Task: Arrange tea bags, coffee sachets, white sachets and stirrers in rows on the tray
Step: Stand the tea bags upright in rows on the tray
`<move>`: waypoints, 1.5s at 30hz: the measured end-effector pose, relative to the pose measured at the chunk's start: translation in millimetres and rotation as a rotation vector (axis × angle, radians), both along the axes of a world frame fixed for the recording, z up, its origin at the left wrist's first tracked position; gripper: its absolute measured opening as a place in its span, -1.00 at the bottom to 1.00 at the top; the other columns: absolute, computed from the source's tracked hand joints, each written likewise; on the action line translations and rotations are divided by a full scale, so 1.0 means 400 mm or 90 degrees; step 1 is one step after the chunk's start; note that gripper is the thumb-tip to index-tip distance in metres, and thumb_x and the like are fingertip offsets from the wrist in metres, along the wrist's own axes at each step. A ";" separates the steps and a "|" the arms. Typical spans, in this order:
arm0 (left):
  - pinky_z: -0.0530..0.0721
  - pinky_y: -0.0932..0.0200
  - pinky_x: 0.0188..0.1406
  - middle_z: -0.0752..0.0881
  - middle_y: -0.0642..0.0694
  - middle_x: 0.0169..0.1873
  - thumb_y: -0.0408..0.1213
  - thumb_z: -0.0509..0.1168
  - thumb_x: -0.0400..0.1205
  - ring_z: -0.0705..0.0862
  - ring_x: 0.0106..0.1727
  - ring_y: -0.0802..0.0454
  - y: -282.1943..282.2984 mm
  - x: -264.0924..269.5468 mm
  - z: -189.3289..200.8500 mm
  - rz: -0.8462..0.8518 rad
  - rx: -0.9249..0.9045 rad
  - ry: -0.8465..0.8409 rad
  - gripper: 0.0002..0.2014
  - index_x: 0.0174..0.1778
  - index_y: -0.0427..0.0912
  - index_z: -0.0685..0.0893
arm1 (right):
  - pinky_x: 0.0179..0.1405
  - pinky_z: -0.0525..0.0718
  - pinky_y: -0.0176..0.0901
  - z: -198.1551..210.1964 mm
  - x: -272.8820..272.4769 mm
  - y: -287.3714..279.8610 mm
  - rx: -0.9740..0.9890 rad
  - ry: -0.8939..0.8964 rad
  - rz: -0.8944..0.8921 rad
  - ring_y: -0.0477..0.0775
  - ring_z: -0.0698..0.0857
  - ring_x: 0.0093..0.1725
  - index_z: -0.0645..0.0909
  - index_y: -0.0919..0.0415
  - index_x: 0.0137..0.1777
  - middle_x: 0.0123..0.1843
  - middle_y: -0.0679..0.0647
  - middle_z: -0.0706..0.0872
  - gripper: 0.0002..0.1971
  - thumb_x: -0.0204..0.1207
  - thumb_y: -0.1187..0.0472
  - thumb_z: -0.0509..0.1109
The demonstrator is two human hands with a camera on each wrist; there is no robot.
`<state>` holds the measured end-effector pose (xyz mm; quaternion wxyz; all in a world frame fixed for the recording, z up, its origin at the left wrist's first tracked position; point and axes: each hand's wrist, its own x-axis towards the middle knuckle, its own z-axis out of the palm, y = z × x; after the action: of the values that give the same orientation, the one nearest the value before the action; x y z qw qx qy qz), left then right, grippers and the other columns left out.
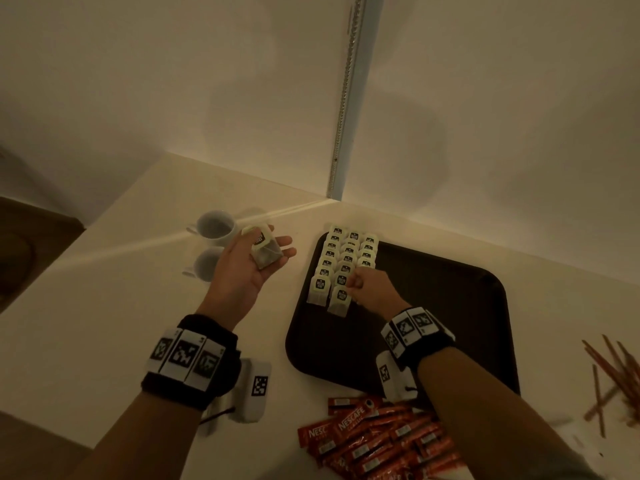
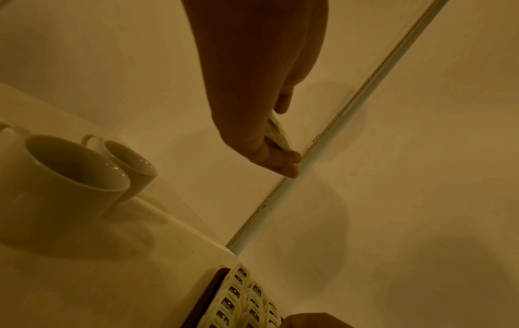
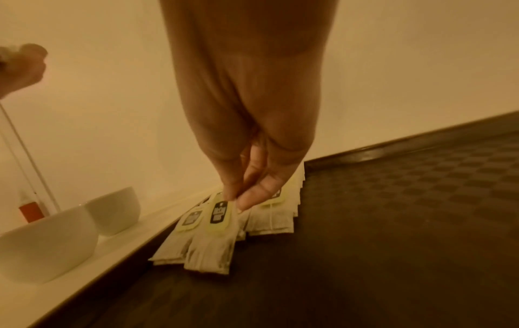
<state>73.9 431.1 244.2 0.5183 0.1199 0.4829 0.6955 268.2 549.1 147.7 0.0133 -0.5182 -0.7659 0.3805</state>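
A dark tray point(image 1: 433, 323) lies on the pale counter, with tea bags point(image 1: 348, 261) laid in three overlapping rows at its far left corner. My right hand point(image 1: 353, 282) is over the near end of those rows. In the right wrist view its thumb and forefinger point(image 3: 237, 197) pinch the top of the front tea bag point(image 3: 219, 215) of the middle row. My left hand point(image 1: 266, 244) hovers palm up left of the tray and holds a small stack of tea bags point(image 1: 266, 254), also glimpsed between its fingers point(image 2: 276, 133). Red coffee sachets point(image 1: 374, 441) are piled near the tray's front edge. Brown stirrers point(image 1: 613, 375) lie scattered to the right.
Two white cups point(image 1: 216, 226) point(image 1: 207, 265) stand on the counter just beyond and left of my left hand. The wall runs close behind the tray, with a vertical strip point(image 1: 346, 98) at the corner. The counter's left edge point(image 1: 86, 230) drops off to a darker floor.
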 end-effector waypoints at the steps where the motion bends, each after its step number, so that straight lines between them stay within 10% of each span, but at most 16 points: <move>1: 0.75 0.25 -0.29 0.82 -0.18 -0.24 -0.17 0.01 0.77 0.80 -0.17 -0.13 -0.001 -0.001 0.002 -0.004 -0.002 -0.006 -0.71 0.03 -0.21 0.59 | 0.11 0.65 -0.19 -0.006 -0.004 0.004 0.009 0.010 -0.012 0.08 0.68 0.07 0.63 0.32 0.05 0.10 0.20 0.71 -0.87 0.53 0.34 0.40; 11: 0.72 0.23 -0.39 0.82 -0.26 -0.17 0.20 -0.24 0.72 0.81 -0.16 -0.15 -0.004 -0.004 -0.008 -0.077 -0.018 0.026 -0.36 0.27 -0.23 0.51 | 0.06 0.69 -0.12 -0.017 -0.035 0.018 0.064 0.037 -0.061 0.07 0.69 0.05 0.63 0.28 0.02 0.02 0.13 0.71 -0.86 0.52 0.24 0.43; 16: 0.70 0.21 -0.27 0.81 -0.23 -0.11 -0.35 0.11 0.72 0.78 -0.05 -0.21 0.002 0.015 0.008 -0.169 -0.045 0.149 -0.87 0.09 -0.22 0.55 | -0.16 0.46 -0.62 0.200 -0.105 -0.007 0.107 0.330 -0.004 -0.15 0.58 -0.06 0.67 0.16 0.07 0.02 0.02 0.68 -0.80 0.59 0.07 0.34; 21: 0.68 0.26 -0.12 0.83 -0.06 -0.13 -0.48 0.33 0.59 0.79 -0.05 0.00 0.009 0.038 0.047 -0.225 0.064 0.328 -0.83 0.00 -0.14 0.68 | -0.18 0.52 -0.50 0.378 -0.152 -0.022 0.176 0.377 0.195 -0.20 0.61 -0.21 0.72 0.13 -0.07 -0.14 -0.03 0.71 -0.92 0.47 0.17 0.49; 33: 0.68 0.31 -0.18 0.84 -0.04 -0.18 -0.28 0.37 0.42 0.81 -0.14 0.05 0.013 0.075 0.147 -0.091 0.239 0.215 -0.82 -0.13 0.00 0.81 | -0.23 0.52 -0.53 0.620 -0.129 -0.058 0.314 0.420 0.215 -0.33 0.59 -0.32 0.70 0.17 -0.17 -0.32 -0.21 0.66 -0.97 0.48 0.24 0.48; 45: 0.68 0.23 -0.08 0.81 0.02 -0.03 -0.23 0.44 0.44 0.78 0.04 -0.02 0.002 0.108 0.166 -0.167 0.283 0.192 -0.79 -0.01 -0.01 0.74 | -0.24 0.62 -0.24 0.652 -0.118 -0.093 0.382 0.328 0.273 0.03 0.67 -0.28 0.70 0.13 -0.14 -0.27 -0.12 0.71 -0.98 0.48 0.20 0.45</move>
<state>117.2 431.9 310.6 0.4874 0.3939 0.3709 0.6853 221.1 511.7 408.7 0.2741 -0.2094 -0.9041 0.2522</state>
